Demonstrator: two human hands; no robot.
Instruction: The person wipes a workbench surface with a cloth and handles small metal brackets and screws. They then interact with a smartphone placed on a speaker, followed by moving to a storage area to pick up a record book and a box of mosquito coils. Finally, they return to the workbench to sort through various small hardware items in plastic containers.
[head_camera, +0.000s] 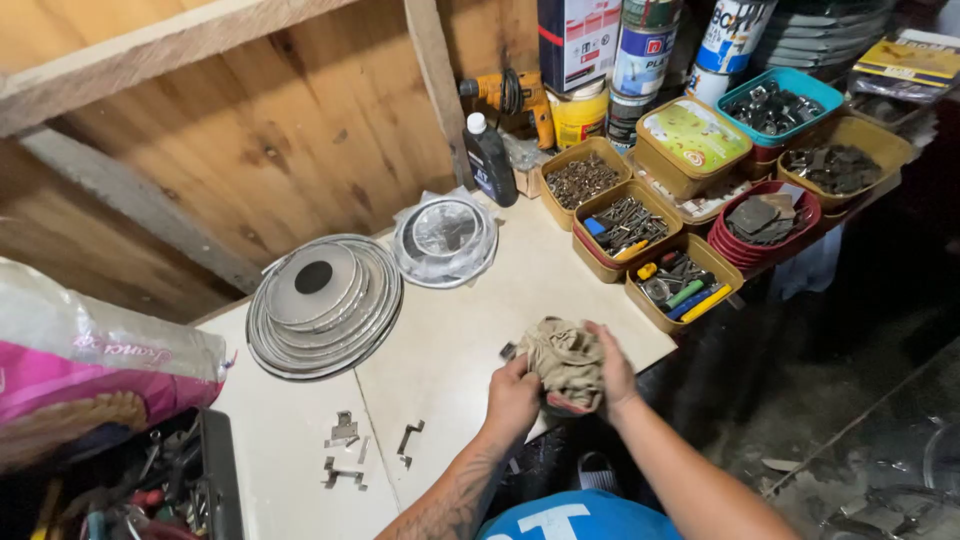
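Observation:
A crumpled tan rag (566, 359) is held between both my hands above the front edge of the pale worktop (450, 340). My left hand (511, 398) grips the rag's near left side. Against its right side presses my right hand (614, 368), fingers curled over the cloth. A small dark metal part (508, 351) pokes out of the rag at its left edge. Whether something else is wrapped inside the cloth is hidden.
A stack of round metal rims (325, 305) and a plastic-wrapped one (445, 238) lie left of centre. Small metal brackets (345, 432) lie near the front. Tubs of screws and tools (628, 224) line the right; paint cans (645, 45), a drill (510, 95), a dark bottle (489, 158) stand behind.

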